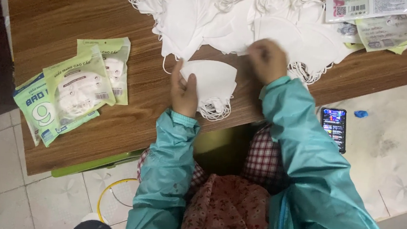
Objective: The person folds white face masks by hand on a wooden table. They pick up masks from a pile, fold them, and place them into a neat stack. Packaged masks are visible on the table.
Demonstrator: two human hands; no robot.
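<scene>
My left hand (184, 91) grips a small stack of folded white face masks (212, 83) at the near edge of the wooden table (64, 11). Their ear loops hang over the table edge. My right hand (267, 60) reaches into the big loose pile of white masks (208, 15) at the far side, fingers pinched on one mask's edge. Both arms wear teal jacket sleeves.
Several green packets of masks (74, 92) lie overlapped on the table's left part. More printed packets (386, 20) sit at the far right. A phone with a lit screen (334, 128) and a small blue object (360, 113) lie on the floor to the right.
</scene>
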